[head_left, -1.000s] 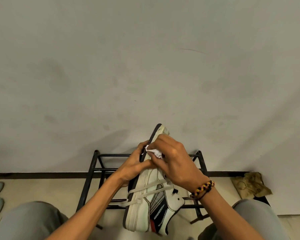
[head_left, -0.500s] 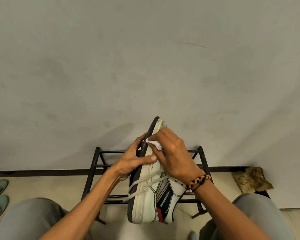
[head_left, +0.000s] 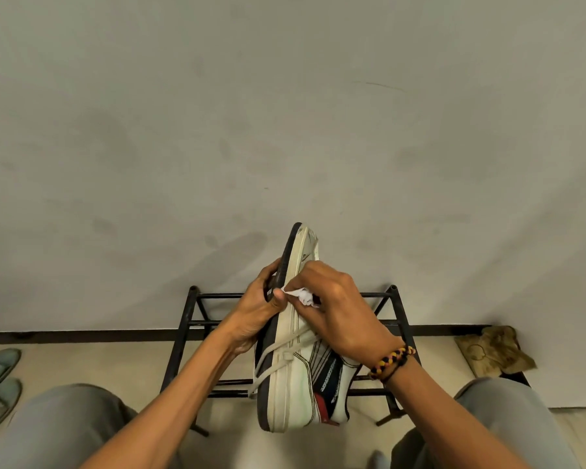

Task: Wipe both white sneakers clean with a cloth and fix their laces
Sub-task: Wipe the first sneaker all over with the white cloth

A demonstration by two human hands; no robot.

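Both hands share the grip: the left hand (head_left: 254, 319) clasps the sole of the white sneaker (head_left: 301, 360), held in the air on its side with the toe pointing away, while the right hand (head_left: 339, 316) pinches a small white cloth (head_left: 301, 295) against the upper. Loose laces (head_left: 278, 357) dangle just below the grip and could snag under the cloth or pull looser. Behind the grip stands a black metal rack (head_left: 190, 333) against a smudged grey wall (head_left: 285, 130); beneath is pale tiled floor (head_left: 142, 363).

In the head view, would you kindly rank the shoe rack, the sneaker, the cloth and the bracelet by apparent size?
1. shoe rack
2. sneaker, though nearer the camera
3. bracelet
4. cloth, mostly hidden under the right hand
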